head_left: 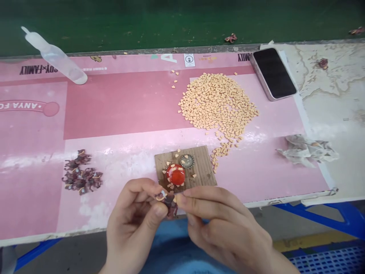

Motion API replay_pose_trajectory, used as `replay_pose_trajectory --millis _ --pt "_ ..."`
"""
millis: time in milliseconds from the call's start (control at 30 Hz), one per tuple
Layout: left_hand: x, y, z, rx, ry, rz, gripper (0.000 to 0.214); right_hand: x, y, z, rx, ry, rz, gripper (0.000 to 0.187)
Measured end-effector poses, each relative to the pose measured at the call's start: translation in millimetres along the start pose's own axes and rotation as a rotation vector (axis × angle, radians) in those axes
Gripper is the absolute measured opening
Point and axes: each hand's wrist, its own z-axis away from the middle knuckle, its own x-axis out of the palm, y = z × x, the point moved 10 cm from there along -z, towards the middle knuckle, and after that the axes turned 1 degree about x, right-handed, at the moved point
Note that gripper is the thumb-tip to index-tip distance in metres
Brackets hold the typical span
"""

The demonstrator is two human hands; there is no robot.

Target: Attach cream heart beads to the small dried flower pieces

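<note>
My left hand (137,220) pinches a small dark brown figurine (170,207) with a pale yellow band between thumb and forefinger, near the table's front edge. From the other side my right hand (225,220) is closed, with a tiny beige piece (175,199) at its fingertips against the figurine. Just beyond both hands lies a wooden board (202,167) bearing a red cap (176,175), a crimped metal bottle cap (187,161) and scattered beige pieces. Several similar brown figurines (82,177) are grouped on the left.
A large heap of beige pieces (216,102) spreads beyond the board. At the back left lies a translucent squeeze bottle (59,61). A phone (273,74) and crumpled tissue (308,150) are on the right. Another brown figurine (230,38) rests on the green surface (128,26) behind.
</note>
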Motion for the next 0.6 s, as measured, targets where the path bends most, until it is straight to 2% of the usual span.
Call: replay_pose_trajectory --millis 100,167,267,300,367,467,600 --pt "-1.5 18 6 0.086 0.031 -0.228 0.041 -6 7 -5 -0.008 0.033 -0.136 0.037" --pt "-6.1 35 -1 0.184 -0.006 -0.388 0.039 -24 23 -2 0.024 0.163 -0.151 0.034" --pt "-18.6 64 -41 0.322 -0.069 -0.560 0.029 -69 56 24 0.123 0.495 -0.039 0.032" --pt "-20.2 74 -61 0.350 -0.099 -0.598 0.028 -77 65 33 0.149 0.536 0.011 0.031" --pt "-13.0 95 -106 0.424 -0.171 -0.642 0.033 -79 80 42 0.190 0.452 0.142 0.028" --pt "3.4 131 -161 0.515 -0.062 -0.731 0.040 -64 91 44 0.208 0.238 0.318 0.021" --pt "41.4 156 -201 0.474 0.085 -0.819 0.041 -48 95 38 0.213 0.163 0.344 0.021"
